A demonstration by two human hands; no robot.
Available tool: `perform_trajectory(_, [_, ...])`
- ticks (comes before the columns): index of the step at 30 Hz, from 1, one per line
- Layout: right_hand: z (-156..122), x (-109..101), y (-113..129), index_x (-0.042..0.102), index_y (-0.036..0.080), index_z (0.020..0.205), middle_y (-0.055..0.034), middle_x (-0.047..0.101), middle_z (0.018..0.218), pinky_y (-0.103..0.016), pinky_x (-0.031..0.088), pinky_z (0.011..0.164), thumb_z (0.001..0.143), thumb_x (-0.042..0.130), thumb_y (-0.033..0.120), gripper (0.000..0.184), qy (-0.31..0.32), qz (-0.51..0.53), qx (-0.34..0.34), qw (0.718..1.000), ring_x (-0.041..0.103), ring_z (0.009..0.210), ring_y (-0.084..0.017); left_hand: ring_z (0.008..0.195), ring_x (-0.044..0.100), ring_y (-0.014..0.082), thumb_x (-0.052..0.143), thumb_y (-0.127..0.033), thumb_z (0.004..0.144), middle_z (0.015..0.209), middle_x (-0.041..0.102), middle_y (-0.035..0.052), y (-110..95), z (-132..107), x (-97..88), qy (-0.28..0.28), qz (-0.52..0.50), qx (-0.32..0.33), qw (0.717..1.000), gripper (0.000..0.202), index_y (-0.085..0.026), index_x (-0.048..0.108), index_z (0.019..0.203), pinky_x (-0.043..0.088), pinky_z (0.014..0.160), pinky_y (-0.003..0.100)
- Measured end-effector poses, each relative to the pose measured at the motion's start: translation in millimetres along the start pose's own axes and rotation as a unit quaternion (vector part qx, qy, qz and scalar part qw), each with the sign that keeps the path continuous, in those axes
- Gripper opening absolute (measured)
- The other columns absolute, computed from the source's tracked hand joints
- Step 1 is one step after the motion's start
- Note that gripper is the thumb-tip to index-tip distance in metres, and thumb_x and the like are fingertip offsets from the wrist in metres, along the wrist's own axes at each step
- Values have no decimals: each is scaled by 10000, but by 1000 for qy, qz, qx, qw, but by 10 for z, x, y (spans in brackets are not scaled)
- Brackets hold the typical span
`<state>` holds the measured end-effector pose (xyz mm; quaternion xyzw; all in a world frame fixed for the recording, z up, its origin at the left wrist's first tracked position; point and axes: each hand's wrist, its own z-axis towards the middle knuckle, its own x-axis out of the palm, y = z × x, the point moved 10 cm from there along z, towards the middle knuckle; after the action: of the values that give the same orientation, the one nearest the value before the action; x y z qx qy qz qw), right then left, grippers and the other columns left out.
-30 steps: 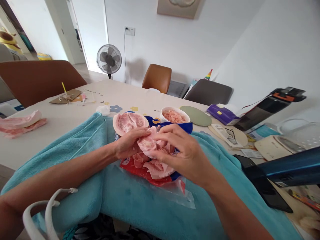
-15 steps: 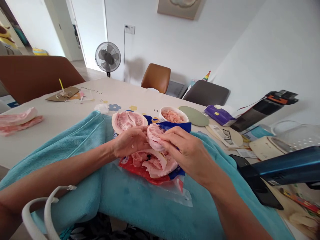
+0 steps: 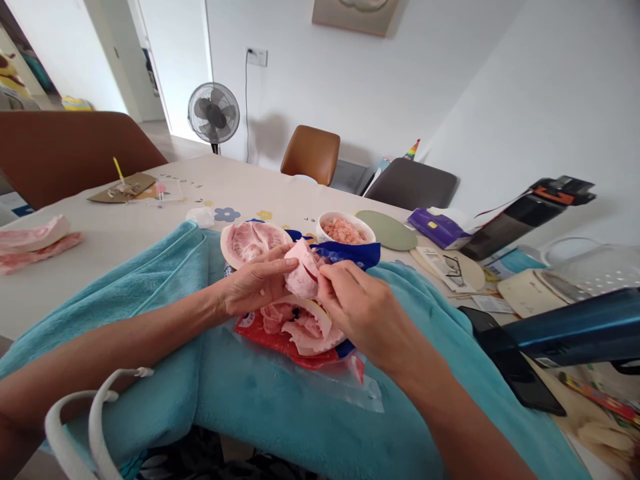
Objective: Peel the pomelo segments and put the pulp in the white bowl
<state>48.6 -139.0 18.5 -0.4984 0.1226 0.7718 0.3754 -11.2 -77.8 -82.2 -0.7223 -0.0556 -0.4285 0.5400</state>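
Between both hands is a pale pink pomelo segment (image 3: 301, 270) with a dark slit along its right side. My left hand (image 3: 260, 280) grips it from the left, thumb on top. The fingers of my right hand (image 3: 357, 300) pinch its right edge. Below the hands, torn pomelo peel (image 3: 310, 327) lies on a red and blue plastic bag (image 3: 265, 343). Behind my left hand sits a pomelo half (image 3: 253, 241) with its cut face up. A white bowl (image 3: 371, 235) of loose pink pulp stands beyond the hands.
A teal towel (image 3: 250, 400) covers the near table edge. More peel (image 3: 40, 240) lies at far left. On the right are a green disc (image 3: 387, 229), a purple tissue pack (image 3: 440, 228), a black bottle (image 3: 515, 217), a blue bottle (image 3: 580, 330) and a phone (image 3: 520, 367).
The segment has been turned, so a smoother side with a slit now shows. My left thumb has come over onto it. My right fingers have shifted slightly along its edge.
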Motion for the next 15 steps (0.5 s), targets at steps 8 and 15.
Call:
perform_trajectory(8, [-28,8,-34,505,202,639,-23,523,608,-279,334,477,869,410,70,282,-70,16,42,997,476,556,-134,943,671,206,622,-213,848,1043,712,82,38,18,-2,19,6,-5,1000,269,-178,649,1113,517,838,319])
perform_trajectory(15, [-41,297,-392,443,211,607,64,521,486,-206,383,453,732,476,106,167,39,406,250,878,513,439,-83,795,658,164,663,-222,811,868,709,43,49,3,-79,-21,17,-12,1000,163,-167,679,964,521,759,272])
